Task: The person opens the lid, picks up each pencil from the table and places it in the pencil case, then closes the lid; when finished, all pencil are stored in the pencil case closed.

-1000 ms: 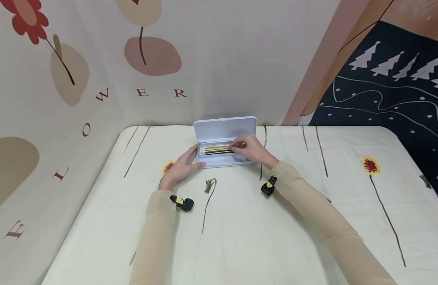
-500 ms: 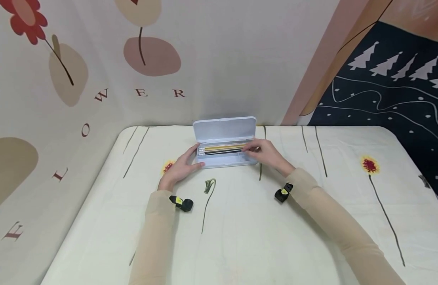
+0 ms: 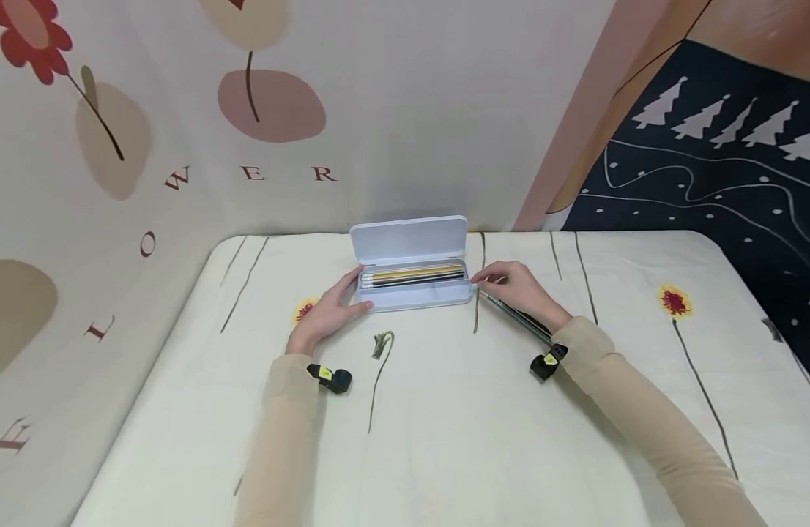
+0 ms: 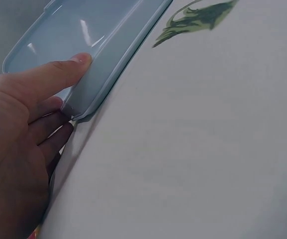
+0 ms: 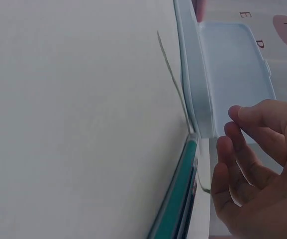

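Observation:
A pale blue pencil case (image 3: 392,298) stands with its lid (image 3: 410,241) raised, on the cloth near the wall. Several pencils (image 3: 414,277), yellow and dark, lie side by side in its back compartment. My left hand (image 3: 327,315) grips the case's left end, thumb over the front rim and the other fingers along the side. Just past the right end is my right hand (image 3: 513,287), fingers loosely bent with nothing between them. Below it, on the cloth, several long thin teal and dark sticks (image 5: 178,199), like pencils, point at the case corner, partly hidden by the wrist.
A white cloth (image 3: 431,410) printed with flowers and stems covers the table. Behind the case hangs a light wall cloth (image 3: 411,139) with letters, and a dark printed cloth (image 3: 708,176) is at the right. Black wrist cameras (image 3: 548,361) sit on both cuffs.
My right hand has moved right, from over the pencils inside the case to beyond its right end, uncovering them. The teal sticks on the cloth now show. My left hand stays on the case.

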The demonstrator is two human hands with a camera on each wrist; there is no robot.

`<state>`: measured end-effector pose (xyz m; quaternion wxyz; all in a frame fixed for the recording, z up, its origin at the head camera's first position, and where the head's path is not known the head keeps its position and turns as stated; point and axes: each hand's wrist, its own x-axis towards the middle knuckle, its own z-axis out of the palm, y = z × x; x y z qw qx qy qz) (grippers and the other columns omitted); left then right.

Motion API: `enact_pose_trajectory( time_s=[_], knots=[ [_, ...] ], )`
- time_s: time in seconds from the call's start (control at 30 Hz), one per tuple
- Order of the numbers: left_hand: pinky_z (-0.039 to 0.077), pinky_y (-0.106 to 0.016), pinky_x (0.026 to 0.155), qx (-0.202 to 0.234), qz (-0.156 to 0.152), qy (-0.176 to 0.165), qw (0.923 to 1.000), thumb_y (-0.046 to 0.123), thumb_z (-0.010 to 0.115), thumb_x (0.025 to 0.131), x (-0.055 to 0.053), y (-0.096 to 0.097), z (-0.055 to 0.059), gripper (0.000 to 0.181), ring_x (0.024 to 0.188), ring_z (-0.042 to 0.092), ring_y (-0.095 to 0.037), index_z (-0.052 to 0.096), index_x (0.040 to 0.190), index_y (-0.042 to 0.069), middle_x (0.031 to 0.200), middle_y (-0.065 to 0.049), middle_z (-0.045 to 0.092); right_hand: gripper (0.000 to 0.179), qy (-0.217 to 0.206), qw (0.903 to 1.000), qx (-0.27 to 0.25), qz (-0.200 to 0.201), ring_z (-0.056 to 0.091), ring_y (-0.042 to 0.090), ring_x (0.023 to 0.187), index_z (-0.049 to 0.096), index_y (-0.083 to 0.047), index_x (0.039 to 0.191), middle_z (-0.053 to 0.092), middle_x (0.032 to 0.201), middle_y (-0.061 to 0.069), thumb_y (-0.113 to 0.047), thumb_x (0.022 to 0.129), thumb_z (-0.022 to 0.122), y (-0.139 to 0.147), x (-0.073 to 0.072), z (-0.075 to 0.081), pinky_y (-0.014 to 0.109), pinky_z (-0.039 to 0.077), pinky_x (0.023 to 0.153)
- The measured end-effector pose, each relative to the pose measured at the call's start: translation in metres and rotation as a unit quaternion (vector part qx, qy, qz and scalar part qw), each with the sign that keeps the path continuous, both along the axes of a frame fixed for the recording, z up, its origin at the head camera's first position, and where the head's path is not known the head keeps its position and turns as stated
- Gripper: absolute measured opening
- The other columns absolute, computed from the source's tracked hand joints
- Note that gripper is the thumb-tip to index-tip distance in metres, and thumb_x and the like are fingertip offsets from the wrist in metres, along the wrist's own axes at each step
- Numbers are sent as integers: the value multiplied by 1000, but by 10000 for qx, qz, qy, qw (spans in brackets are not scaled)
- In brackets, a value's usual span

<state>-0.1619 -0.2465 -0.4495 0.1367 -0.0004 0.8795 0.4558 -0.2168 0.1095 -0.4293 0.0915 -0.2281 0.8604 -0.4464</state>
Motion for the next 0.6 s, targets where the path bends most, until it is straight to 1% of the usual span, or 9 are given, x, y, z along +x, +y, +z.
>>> enact_pose_trajectory(
  time_s=[0.07,0.23,0.33,0.4,0.6],
  knots=[
    [10,-51,116,0,41,-11,10000,30,69,90,1,-2,1,81,145,9,-28,21,156,25,160,-3,18,17,-93,9999,44,-36,61,26,89,73,-1,104,67,104,13,-6,92,62,3,0,0,36,50,76],
    [9,-52,115,71,7,-4,10000,30,69,89,1,-2,3,82,146,9,-28,21,156,25,160,-3,18,17,-383,9990,228,-79,59,25,92,72,-3,106,66,106,11,-9,93,63,18,0,-1,36,49,78],
    [9,-51,116,112,6,2,9999,30,70,89,0,-1,3,82,146,9,-28,22,155,25,160,-3,19,18,-398,9987,325,-54,60,25,92,72,-3,107,66,106,11,-10,94,62,28,0,0,37,49,77],
    [9,-51,116,142,10,-1,9999,29,70,89,0,-1,2,82,146,9,-28,22,155,24,159,-3,19,18,-304,9989,365,-4,61,27,91,72,-2,106,67,105,13,-9,93,62,35,0,0,38,50,77],
    [8,-51,116,139,70,-46,9999,29,69,89,2,-2,2,82,146,8,-28,22,155,25,160,-3,18,18,-294,9983,501,42,62,26,90,71,0,107,67,106,14,-8,94,61,50,0,-2,36,50,77]
  ],
)
